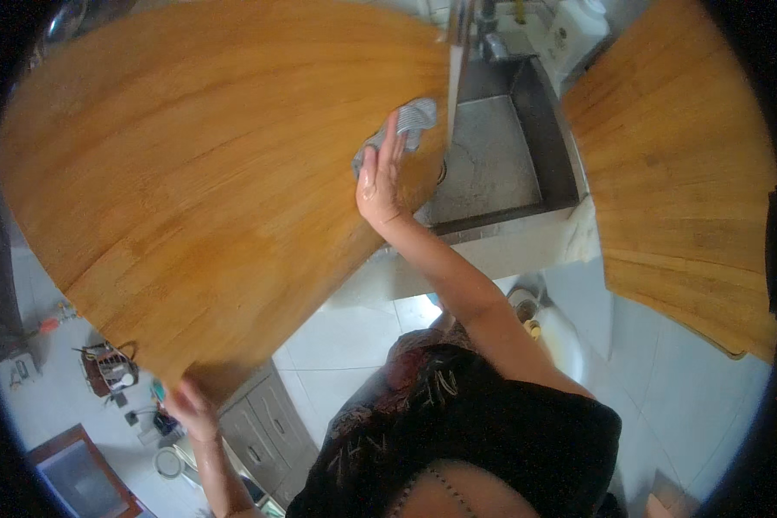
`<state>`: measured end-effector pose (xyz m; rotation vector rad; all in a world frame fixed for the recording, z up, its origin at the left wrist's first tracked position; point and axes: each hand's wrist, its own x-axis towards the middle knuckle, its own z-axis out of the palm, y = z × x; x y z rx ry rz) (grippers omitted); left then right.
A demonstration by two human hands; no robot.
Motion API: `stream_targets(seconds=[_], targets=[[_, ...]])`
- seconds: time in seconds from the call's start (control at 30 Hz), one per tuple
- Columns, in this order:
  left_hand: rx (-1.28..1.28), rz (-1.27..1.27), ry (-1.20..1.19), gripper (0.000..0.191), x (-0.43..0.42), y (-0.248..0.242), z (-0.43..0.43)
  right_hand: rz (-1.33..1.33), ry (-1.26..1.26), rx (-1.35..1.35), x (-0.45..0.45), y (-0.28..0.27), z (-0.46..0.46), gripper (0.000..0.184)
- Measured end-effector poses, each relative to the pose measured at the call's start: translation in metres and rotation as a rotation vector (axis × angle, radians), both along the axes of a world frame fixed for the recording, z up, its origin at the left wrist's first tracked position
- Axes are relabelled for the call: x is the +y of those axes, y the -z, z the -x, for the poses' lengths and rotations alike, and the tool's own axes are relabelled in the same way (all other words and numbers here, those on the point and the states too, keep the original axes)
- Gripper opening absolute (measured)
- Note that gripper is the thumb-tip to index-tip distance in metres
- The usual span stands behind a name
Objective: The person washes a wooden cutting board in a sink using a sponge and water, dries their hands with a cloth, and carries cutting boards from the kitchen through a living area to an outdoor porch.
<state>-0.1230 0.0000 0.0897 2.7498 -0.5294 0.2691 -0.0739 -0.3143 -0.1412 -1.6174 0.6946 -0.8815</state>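
Observation:
A large wooden board (220, 168) stretches across the left and middle of the head view, tilted, its right end beside the sink. My left hand (191, 408) grips its lower corner; a small green thing shows next to the fingers, too unclear to name. Near the board's right end, my right hand (382, 184) presses a grey striped cloth (417, 120) against the surface, fingers stretched out over it. The skin of that hand looks wet. Part of the cloth sticks out past the fingertips.
Right of the board lies a dark rectangular sink (492, 155) with a faucet (492, 45) and a white bottle (576, 32) behind it. Another wooden panel (680, 168) stands at the far right. Grey drawers (265, 434) and a wall-mounted utensil holder (107, 369) are at lower left.

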Motion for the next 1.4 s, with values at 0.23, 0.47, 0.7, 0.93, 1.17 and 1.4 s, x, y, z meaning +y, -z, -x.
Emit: stream_targets(seconds=[0.23,0.47,0.7,0.93,1.17,1.4], targets=[[-0.022,0.076,-0.058,0.040,-0.015,-0.004,0.022,-0.041,0.026,0.110,-0.085,0.043,0.001,0.052],[-0.061,0.002,-0.065,0.037,-0.001,0.015,0.018,-0.792,0.049,0.140,-0.189,0.173,-0.022,0.055],[-0.057,0.140,-0.213,0.042,0.006,0.022,-0.012,-0.858,0.097,0.000,-0.205,0.171,-0.023,0.047],[0.266,0.361,-0.392,0.042,0.012,-0.002,0.003,-0.370,-0.148,0.552,-0.224,0.178,-0.031,0.059],[0.470,0.542,-0.423,0.038,0.015,-0.017,0.030,-0.281,-0.131,0.744,-0.211,0.153,-0.015,0.056],[0.492,0.600,-0.474,0.029,0.050,-0.026,0.061,-0.210,-0.193,0.886,-0.176,0.099,-0.004,0.057]])
